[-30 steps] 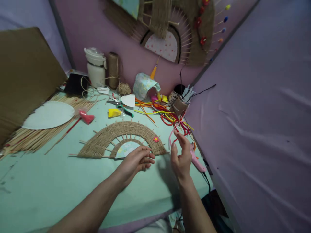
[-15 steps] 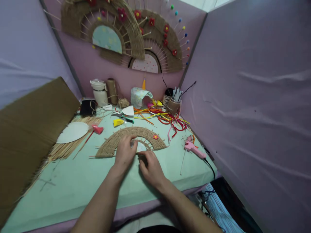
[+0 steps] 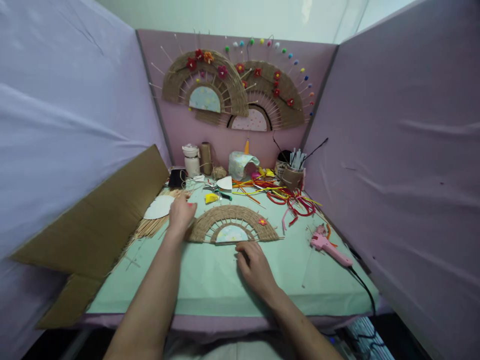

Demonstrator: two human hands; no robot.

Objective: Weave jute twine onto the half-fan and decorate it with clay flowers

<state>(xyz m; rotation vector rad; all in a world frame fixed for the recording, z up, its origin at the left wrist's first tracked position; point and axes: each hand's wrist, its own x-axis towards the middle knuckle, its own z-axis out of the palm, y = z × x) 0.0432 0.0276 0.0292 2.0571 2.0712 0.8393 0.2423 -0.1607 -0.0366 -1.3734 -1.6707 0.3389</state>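
A half-round woven twine fan (image 3: 240,212) lies flat on the table, with a pale patterned half-circle at its centre and one pink flower on its right part. My left hand (image 3: 180,215) is off the fan's left end, thumb and fingers apart over a small red-pink item (image 3: 191,204) that it partly covers. Whether it touches that item, I cannot tell. At the fan's lower edge, my right hand (image 3: 257,265) has loosely curved fingers, the thumb standing away from them. Its fingertips are at or against the edge.
A pink glue gun (image 3: 330,249) with a black cord lies right. Pipe cleaners (image 3: 277,191), pliers (image 3: 227,196) and a yellow piece (image 3: 211,198) lie behind the fan. A white oval (image 3: 159,207) rests on thin sticks beside the cardboard (image 3: 108,215). Finished fans (image 3: 205,75) hang at the back.
My left hand has left the fan's middle and moved left to the red-pink item. My right hand stays by the lower edge. The camera view has shifted, showing more of the back wall.
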